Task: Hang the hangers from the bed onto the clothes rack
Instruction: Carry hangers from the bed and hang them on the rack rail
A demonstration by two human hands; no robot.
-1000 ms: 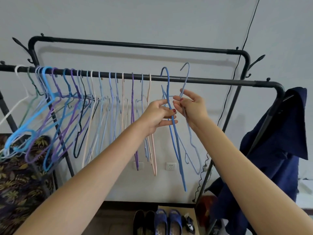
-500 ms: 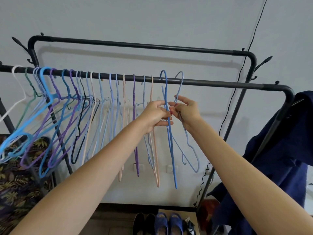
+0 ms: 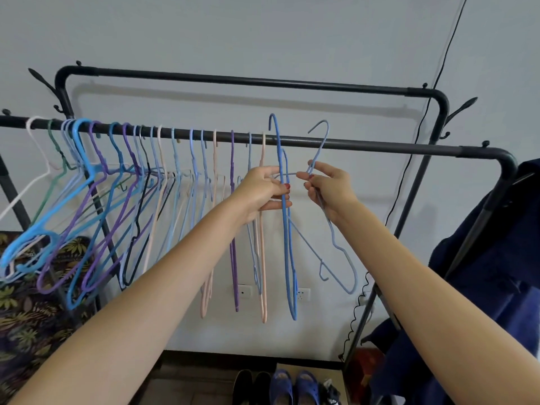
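Pinching between left fingers point(image 3: 282, 197), blue hanger point(image 3: 287, 244) beside rack bar point(image 3: 380, 146).

Lifted both hangers since half a second ago: blue hanger point(image 3: 287, 229) hook raised above the front rail point(image 3: 380, 146) by left hand point(image 3: 264, 190), pale blue hanger point(image 3: 336, 235) hook likewise by right hand point(image 3: 330, 188), hands slightly parted.

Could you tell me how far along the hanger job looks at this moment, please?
Mostly done: a long row of hangers already hangs on the front rail. In hand: the left hand grips a blue hanger and the right hand pinches a pale blue hanger; both hooks sit above the rail, not yet on it. The bed is out of view, so what remains is unknown.
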